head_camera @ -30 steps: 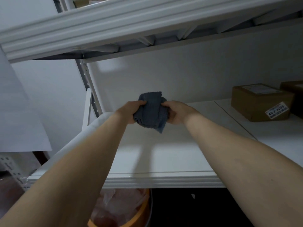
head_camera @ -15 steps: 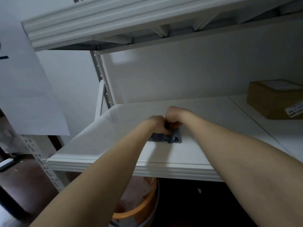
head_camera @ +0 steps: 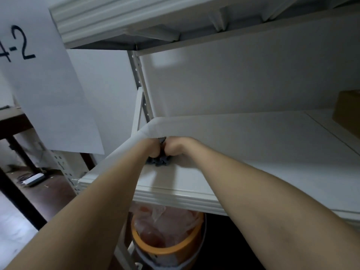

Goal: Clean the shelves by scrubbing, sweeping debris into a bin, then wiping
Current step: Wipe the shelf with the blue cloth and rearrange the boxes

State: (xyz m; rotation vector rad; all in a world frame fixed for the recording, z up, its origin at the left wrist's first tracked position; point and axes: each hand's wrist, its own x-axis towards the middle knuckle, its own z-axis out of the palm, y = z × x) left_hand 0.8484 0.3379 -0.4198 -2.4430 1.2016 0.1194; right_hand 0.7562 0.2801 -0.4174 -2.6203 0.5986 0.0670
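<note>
A bunched dark blue cloth (head_camera: 160, 161) lies on the white shelf (head_camera: 253, 152) near its left end. My left hand (head_camera: 153, 148) and my right hand (head_camera: 178, 148) are side by side with curled fingers, both gripping the cloth and holding it down on the shelf. Most of the cloth is hidden under the two hands; only its lower edge and a strip between the knuckles show. An orange-rimmed bin (head_camera: 165, 248) with a clear plastic liner stands on the floor under the shelf's front edge.
A brown cardboard box (head_camera: 348, 112) sits on the shelf at far right. Another white shelf (head_camera: 136, 16) hangs overhead. A perforated metal upright (head_camera: 140, 82) bounds the left end, and a paper sheet marked "4-2" (head_camera: 44, 90) hangs further left.
The hands brought the cloth from mid-air down onto the shelf, then slid it left toward the shelf's left end. My view has swung left, so the box is almost out of frame.
</note>
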